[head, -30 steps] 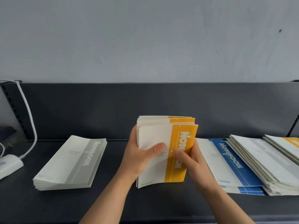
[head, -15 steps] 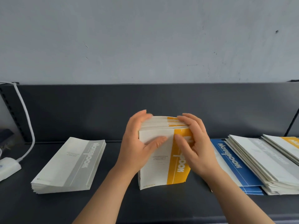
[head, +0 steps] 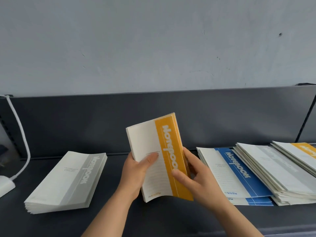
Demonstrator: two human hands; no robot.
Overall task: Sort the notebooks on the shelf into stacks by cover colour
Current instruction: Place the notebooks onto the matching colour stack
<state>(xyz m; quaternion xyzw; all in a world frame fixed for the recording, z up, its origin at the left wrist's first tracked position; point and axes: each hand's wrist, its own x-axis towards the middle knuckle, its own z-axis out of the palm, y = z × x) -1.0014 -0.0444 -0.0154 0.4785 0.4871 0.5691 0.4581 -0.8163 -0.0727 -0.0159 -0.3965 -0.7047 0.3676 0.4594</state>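
Yellow notebooks (head: 160, 156): a small bunch stood up on end over the middle of the shelf (head: 162, 218), leaning a little to the left. I could not tell if the bottom edges touched the shelf.
Left hand (head: 136, 173): it gripped the white side of the bunch, with the thumb lying across the front cover.
Right hand (head: 196, 180): it gripped the yellow spine side, thumb in front and fingers behind.
Grey stack (head: 68, 182): it lay flat on the left, well apart from the hands.
Blue notebooks (head: 239, 175): they lay flat just right of the hands, partly under the next pile.
Mixed pile (head: 277, 173): it sat at the far right, grey on top, with one more yellow one (head: 302, 149) beyond it. It looked unsorted to me.
Step, as I guessed: making the yellow bunch neat so it could go down as its own stack.
Doing it well: tap the bottom edges level, keep both hands snug, then lay the bunch flat in the bare gap between grey and blue.
Watch out: the front cover curled at its bottom corner, and a loose hold might let the thin books fan out.
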